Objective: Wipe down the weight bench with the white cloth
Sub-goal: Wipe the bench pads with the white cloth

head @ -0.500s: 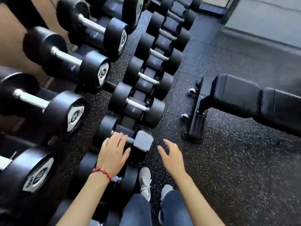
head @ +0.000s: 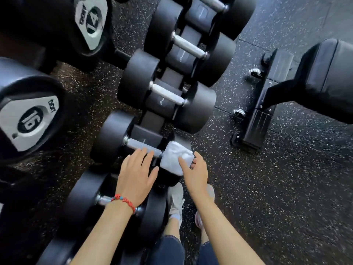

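Lying over the near head of a dumbbell (head: 122, 142) on the rack, the white cloth (head: 174, 156) meets the right hand (head: 194, 174), whose thumb and fingers pinch its edge. The left hand (head: 136, 176) hovers spread beside it, holding nothing, while the weight bench (head: 322, 73) stands well apart on the right

White cloth on a dumbbell, weight bench off to the right.
The folded white cloth (head: 176, 158) drapes over a black dumbbell end (head: 168, 176). The black padded weight bench (head: 328, 73) stands on the speckled floor, well apart; its pad surface looks smooth, perhaps vinyl.
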The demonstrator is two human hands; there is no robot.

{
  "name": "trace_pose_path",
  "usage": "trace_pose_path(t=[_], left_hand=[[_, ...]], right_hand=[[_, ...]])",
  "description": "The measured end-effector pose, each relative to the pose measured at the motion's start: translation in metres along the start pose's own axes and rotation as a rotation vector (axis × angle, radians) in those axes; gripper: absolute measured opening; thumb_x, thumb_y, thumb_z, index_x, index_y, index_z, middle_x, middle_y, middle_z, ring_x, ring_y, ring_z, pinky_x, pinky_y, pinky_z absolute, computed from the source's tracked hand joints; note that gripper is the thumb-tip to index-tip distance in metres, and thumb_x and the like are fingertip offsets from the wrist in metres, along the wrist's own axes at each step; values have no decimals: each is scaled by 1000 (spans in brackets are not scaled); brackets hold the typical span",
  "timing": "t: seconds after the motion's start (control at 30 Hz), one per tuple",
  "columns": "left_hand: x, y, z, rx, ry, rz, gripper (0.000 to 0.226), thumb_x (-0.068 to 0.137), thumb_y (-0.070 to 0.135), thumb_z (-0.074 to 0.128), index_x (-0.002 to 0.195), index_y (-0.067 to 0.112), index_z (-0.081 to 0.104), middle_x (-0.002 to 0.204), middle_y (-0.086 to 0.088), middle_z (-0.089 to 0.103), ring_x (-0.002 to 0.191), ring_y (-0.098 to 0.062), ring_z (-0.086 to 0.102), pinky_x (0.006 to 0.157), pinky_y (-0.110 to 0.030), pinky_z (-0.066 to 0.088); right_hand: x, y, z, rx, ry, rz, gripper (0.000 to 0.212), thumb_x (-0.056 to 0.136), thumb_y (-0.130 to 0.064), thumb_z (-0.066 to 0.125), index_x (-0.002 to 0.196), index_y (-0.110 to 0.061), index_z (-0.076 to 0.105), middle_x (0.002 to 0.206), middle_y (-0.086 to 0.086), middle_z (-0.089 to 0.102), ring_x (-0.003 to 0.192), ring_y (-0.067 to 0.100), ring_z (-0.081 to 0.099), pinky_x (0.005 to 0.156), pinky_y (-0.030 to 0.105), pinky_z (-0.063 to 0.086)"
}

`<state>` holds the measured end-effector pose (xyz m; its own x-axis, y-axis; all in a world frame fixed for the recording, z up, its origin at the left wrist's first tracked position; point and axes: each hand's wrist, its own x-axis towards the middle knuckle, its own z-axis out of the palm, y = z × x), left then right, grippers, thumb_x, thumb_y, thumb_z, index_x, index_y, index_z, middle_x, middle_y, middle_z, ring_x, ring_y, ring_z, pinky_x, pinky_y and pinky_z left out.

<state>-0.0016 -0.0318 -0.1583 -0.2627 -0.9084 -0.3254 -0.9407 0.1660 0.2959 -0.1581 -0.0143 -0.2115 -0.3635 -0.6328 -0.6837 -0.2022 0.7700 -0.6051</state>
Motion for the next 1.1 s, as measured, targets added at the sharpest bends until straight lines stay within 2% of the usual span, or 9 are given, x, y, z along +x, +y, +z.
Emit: trace_pose_path(t=[0.13, 0.3, 0.43, 0.6, 0.7, 0.83, 0.93, 1.03, 1.1], left_hand=[[6, -5, 14, -23, -29, -23, 53, 87, 33, 37, 118, -6, 58, 121, -24, 59, 116, -39, 54, 94, -55, 44], [6, -4, 20, -66, -58, -54, 54, 87, 32, 38, 120, -5, 57, 123, -24, 58, 117, -38, 53, 93, -55, 44], [2, -1, 18, -84, -65, -85, 54, 85, 32, 37, 116, -7, 60, 118, -25, 60, 112, -41, 56, 89, -56, 46], [-2, 2, 6, -74, -54, -74, 55, 86, 32, 36, 116, -7, 60, 118, -25, 61, 113, -41, 56, 90, -55, 44], [1, 8, -6, -81, -44, -45, 55, 87, 33, 35, 118, -6, 59, 119, -23, 60, 114, -39, 55, 92, -54, 44], [10, 28, -24, -48, -36, 18, 54, 90, 35, 34, 115, -5, 60, 118, -21, 61, 112, -37, 57, 91, -50, 45], [22, 56, -41, -28, -29, 72, 69, 97, 46, 15, 118, -2, 60, 122, -20, 60, 116, -38, 55, 93, -51, 44], [37, 96, -55, -29, -8, 152, 72, 97, 47, 13, 118, -3, 60, 120, -20, 61, 114, -38, 56, 90, -55, 46], [49, 126, -59, -8, 17, 205, 62, 96, 43, 25, 116, -3, 61, 119, -21, 62, 112, -39, 57, 90, -56, 46]], right_hand=[[11, 1, 18, 42, 77, 44, 75, 72, -41, 73, 132, -12, 38, 119, 1, 40, 100, 9, 39, 84, 23, 32], [24, -3, 29, 101, 149, 211, 81, 62, -36, 82, 123, -3, 40, 119, 12, 49, 108, 27, 49, 91, 38, 43], [28, -6, 30, 210, 105, 392, 64, 59, -37, 83, 105, -2, 56, 101, 9, 64, 90, 24, 62, 82, 38, 52], [24, -8, 23, 444, 0, 508, 46, 61, -32, 83, 90, -12, 53, 90, 3, 64, 82, 18, 64, 77, 32, 54], [17, -8, 4, 594, -19, 477, 34, 65, -25, 82, 87, -11, 61, 82, -1, 68, 74, 13, 66, 67, 26, 55], [5, -9, -42, 766, -18, 422, 29, 70, -18, 79, 93, -10, 63, 84, 6, 73, 77, 21, 70, 63, 29, 57], [0, -11, -88, 855, 41, 370, 21, 73, -13, 76, 90, -9, 66, 79, 4, 74, 71, 21, 70, 52, 26, 54], [1, -11, -137, 802, 109, 316, 26, 69, -19, 79, 90, -15, 66, 90, 6, 72, 83, 25, 68, 74, 39, 55], [5, -12, -172, 770, 173, 256, 29, 67, -25, 80, 91, -19, 64, 92, 2, 70, 83, 19, 67, 74, 36, 54]])
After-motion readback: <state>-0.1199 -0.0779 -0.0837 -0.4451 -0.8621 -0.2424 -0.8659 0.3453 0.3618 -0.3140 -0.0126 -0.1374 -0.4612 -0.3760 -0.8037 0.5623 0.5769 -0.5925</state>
